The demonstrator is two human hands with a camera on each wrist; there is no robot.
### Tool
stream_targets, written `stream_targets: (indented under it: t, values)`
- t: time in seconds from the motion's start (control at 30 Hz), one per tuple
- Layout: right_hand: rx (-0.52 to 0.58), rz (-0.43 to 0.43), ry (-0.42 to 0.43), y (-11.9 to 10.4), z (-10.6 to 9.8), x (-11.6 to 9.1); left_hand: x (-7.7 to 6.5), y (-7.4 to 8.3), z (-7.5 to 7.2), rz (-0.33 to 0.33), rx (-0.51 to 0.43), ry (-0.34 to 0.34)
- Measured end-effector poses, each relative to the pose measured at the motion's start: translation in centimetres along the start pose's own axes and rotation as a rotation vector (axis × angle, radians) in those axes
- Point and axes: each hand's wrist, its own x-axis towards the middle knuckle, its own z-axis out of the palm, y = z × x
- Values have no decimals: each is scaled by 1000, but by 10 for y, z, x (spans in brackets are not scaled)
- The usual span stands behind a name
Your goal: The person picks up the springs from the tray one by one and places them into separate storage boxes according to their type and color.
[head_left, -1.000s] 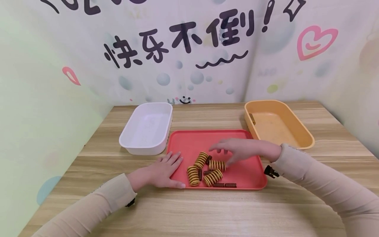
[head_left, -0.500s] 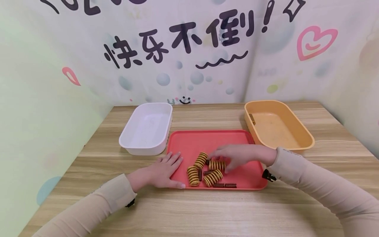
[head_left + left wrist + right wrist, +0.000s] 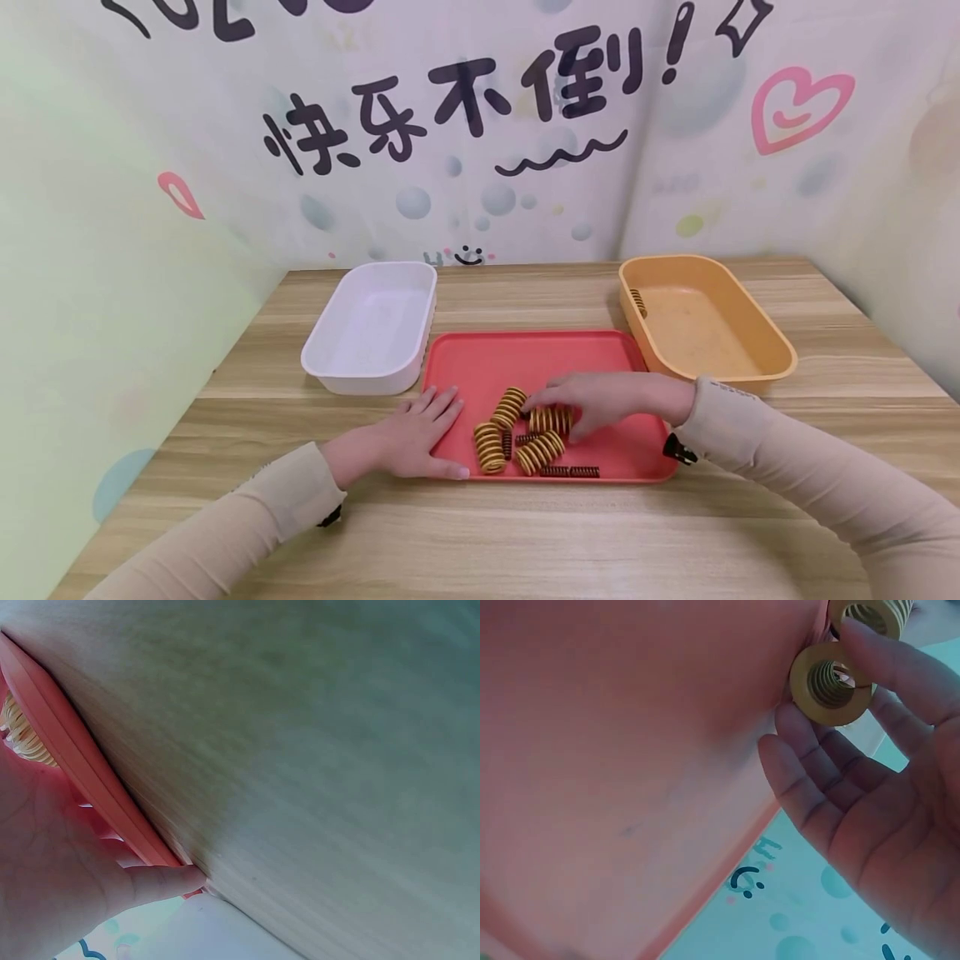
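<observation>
Yellow, its long axis parallel to the front edge of the red tray (image 3: 480, 358), one coil spring (image 3: 551, 421) lies mid-tray, gripped by the nearer right hand (image 3: 607, 400), the left hand (image 3: 416, 437) spread over the left edge.

Tray (image 3: 483, 362) in hd + wrist cams

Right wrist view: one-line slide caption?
Right hand curled around a yellow spring on the red tray, another spring close by.

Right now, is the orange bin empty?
No, not empty: in the head view, a spring lies inside the orange bin, along its left wall.
</observation>
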Motion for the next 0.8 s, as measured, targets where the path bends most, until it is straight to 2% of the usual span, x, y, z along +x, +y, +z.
stream_targets:
  t: [0.23,0.6,0.8]
  values:
    - [2,12,-4,2,1,2,0,1,0,-3,-3,3]
    - [-33,-46,-1,3,0,4,1,0,1,1,-2,12]
    - [-54,-41,-3,2,0,4,1,0,0,4,3,11]
